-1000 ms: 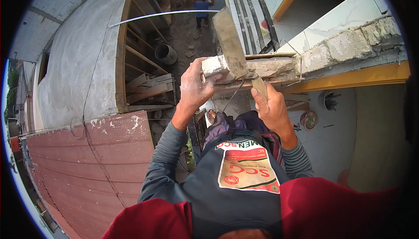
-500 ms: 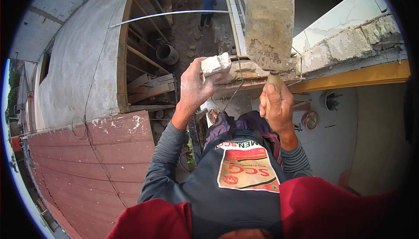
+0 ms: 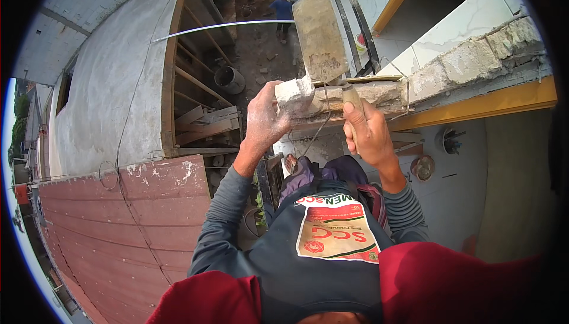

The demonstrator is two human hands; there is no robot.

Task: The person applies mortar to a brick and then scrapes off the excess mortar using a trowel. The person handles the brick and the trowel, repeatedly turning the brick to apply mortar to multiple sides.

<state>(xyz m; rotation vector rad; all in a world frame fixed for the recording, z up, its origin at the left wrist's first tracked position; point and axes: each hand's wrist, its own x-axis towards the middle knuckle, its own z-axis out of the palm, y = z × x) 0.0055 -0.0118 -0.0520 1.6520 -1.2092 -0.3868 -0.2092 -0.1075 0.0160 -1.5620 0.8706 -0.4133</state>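
Left hand point(image 3: 267, 112) is grasping a white block point(image 3: 293, 92) at the left end of a wall point(image 3: 459, 64), while right hand point(image 3: 368, 131) is clenching a trowel point(image 3: 328, 51), nearer the wall's middle, its long axis slanting forward-left, blade point(image 3: 322, 31) lying by the block's right end.

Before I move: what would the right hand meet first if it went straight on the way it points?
Likely the wall, just beyond the right hand in the picture. Depth is unclear, so it could pass above. The trowel it grips extends further ahead.
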